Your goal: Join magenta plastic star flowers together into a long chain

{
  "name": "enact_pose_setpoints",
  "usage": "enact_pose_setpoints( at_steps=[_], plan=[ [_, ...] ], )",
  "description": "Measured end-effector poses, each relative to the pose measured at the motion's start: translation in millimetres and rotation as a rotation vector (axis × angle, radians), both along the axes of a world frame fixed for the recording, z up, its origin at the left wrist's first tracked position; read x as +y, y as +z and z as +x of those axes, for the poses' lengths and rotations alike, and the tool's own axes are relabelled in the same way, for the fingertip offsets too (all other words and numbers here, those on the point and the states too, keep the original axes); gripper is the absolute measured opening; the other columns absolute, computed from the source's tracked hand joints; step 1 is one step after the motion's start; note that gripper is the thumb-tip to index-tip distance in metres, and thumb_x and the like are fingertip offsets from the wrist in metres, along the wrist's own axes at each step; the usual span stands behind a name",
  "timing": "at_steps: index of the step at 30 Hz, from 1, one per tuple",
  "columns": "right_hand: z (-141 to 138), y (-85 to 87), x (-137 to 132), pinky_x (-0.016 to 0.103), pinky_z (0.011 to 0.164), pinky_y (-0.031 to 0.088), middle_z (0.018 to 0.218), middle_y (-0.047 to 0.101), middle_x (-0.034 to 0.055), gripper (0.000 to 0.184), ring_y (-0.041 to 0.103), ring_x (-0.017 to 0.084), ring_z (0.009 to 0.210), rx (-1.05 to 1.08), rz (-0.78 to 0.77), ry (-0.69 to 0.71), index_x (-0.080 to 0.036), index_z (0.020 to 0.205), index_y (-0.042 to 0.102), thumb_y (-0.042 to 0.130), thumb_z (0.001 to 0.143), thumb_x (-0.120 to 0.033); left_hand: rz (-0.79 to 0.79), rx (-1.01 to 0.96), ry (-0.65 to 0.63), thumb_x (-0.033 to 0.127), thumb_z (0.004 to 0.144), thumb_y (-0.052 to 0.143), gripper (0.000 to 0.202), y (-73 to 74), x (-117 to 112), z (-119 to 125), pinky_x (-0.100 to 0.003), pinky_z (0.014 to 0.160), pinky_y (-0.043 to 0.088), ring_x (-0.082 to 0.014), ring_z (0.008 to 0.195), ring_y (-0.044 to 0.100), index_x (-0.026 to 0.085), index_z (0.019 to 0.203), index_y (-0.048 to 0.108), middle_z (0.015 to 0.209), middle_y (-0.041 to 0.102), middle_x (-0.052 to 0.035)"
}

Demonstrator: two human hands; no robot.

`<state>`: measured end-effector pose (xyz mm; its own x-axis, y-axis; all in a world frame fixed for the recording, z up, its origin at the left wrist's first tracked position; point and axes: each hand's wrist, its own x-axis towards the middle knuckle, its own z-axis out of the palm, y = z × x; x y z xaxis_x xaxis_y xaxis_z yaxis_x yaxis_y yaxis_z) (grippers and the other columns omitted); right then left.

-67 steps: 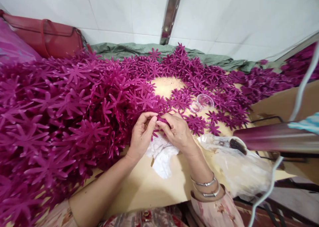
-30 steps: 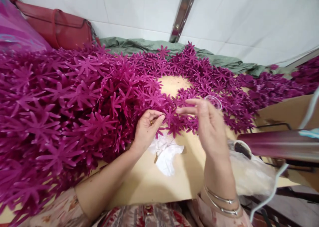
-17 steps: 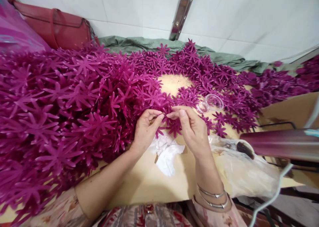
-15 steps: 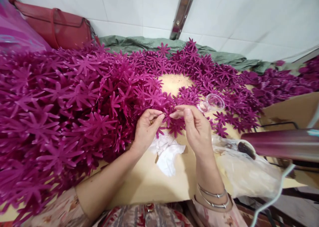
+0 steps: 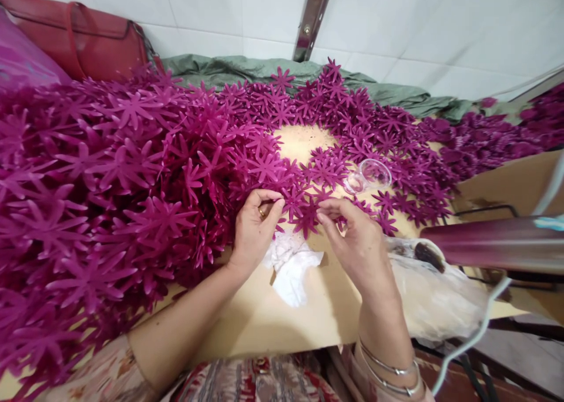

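Observation:
A big heap of magenta star-shaped flower pieces (image 5: 110, 173) covers the left and far side of a tan table (image 5: 282, 320). My left hand (image 5: 255, 231) is pinched shut on the flower pieces at the heap's near edge. My right hand (image 5: 359, 243) is beside it, its fingertips pinched at a single flower piece (image 5: 306, 211) lying at the edge of the heap. Both hands hover over a crumpled white cloth (image 5: 291, 264).
A small clear plastic cup (image 5: 370, 174) lies among the flowers to the right. A clear plastic bag (image 5: 432, 296) and a dark metal bar (image 5: 493, 243) sit at the right. A red handbag (image 5: 79, 37) and green cloth (image 5: 247, 70) lie against the white tiled wall.
My right hand rose toward the cup area, then came back down beside my left hand at the edge of the heap. My left hand stayed pinched in place.

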<state>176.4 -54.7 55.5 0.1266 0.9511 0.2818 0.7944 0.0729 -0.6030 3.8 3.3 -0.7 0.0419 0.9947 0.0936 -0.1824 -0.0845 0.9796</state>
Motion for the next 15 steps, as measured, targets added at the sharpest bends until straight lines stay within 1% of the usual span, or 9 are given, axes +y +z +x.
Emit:
enact_pose_setpoints(
  at_steps=[3, 5, 7, 9, 13, 15],
  plan=[
    [5.2, -5.5, -5.8, 0.045, 0.091, 0.049, 0.108, 0.071, 0.0078, 0.023, 0.063, 0.028, 0.102, -0.207, -0.042, 0.078, -0.022, 0.111, 0.066, 0.059, 0.092, -0.011, 0.035, 0.051, 0.059, 0.027, 0.092, 0.069, 0.013, -2.6, -0.7, 0.0, -0.022, 0.076, 0.052, -0.0111, 0.079, 0.064, 0.020, 0.101, 0.063, 0.094, 0.069, -0.0016],
    [8.6, -8.4, -8.3, 0.046, 0.093, 0.048, 0.110, 0.066, 0.0105, 0.030, 0.057, 0.029, 0.104, -0.321, -0.052, 0.074, -0.020, 0.115, 0.066, 0.057, 0.090, -0.006, 0.057, 0.118, 0.081, 0.025, 0.093, 0.067, 0.012, -3.1, -1.7, 0.0, -0.022, 0.075, 0.051, -0.0110, 0.079, 0.064, 0.020, 0.102, 0.062, 0.094, 0.068, -0.0017],
    [10.6, -10.2, -9.6, 0.048, 0.094, 0.047, 0.115, 0.062, 0.0129, 0.036, 0.053, 0.031, 0.107, -0.399, -0.035, 0.051, -0.019, 0.120, 0.065, 0.056, 0.089, -0.004, 0.082, 0.203, 0.072, 0.023, 0.093, 0.065, 0.012, -2.5, -3.1, 0.0, -0.022, 0.075, 0.052, -0.0116, 0.080, 0.065, 0.020, 0.104, 0.062, 0.096, 0.069, -0.0026],
    [10.7, -10.5, -10.2, 0.049, 0.095, 0.046, 0.118, 0.059, 0.0141, 0.039, 0.051, 0.032, 0.111, -0.440, -0.025, 0.061, -0.019, 0.123, 0.065, 0.056, 0.088, -0.004, 0.108, 0.270, 0.055, 0.022, 0.094, 0.064, 0.013, -1.6, -4.3, 0.0, -0.024, 0.077, 0.053, -0.0126, 0.083, 0.067, 0.020, 0.106, 0.062, 0.100, 0.070, -0.0039],
    [9.1, -7.0, -10.6, 0.049, 0.095, 0.045, 0.116, 0.058, 0.0125, 0.040, 0.052, 0.031, 0.111, -0.447, -0.043, 0.163, -0.022, 0.123, 0.065, 0.057, 0.088, -0.004, 0.142, 0.347, 0.067, 0.022, 0.095, 0.062, 0.012, -3.0, -3.8, -0.7, -0.026, 0.080, 0.054, -0.0140, 0.087, 0.068, 0.020, 0.107, 0.062, 0.105, 0.070, -0.0056],
    [11.2, -4.7, -9.6, 0.049, 0.095, 0.045, 0.113, 0.060, 0.0121, 0.037, 0.053, 0.031, 0.107, -0.441, -0.015, 0.108, -0.021, 0.121, 0.066, 0.055, 0.090, -0.006, 0.143, 0.308, 0.065, 0.022, 0.095, 0.062, 0.013, -5.3, -2.3, -1.2, -0.026, 0.080, 0.054, -0.0137, 0.087, 0.068, 0.021, 0.107, 0.062, 0.104, 0.070, -0.0052]
  ],
)
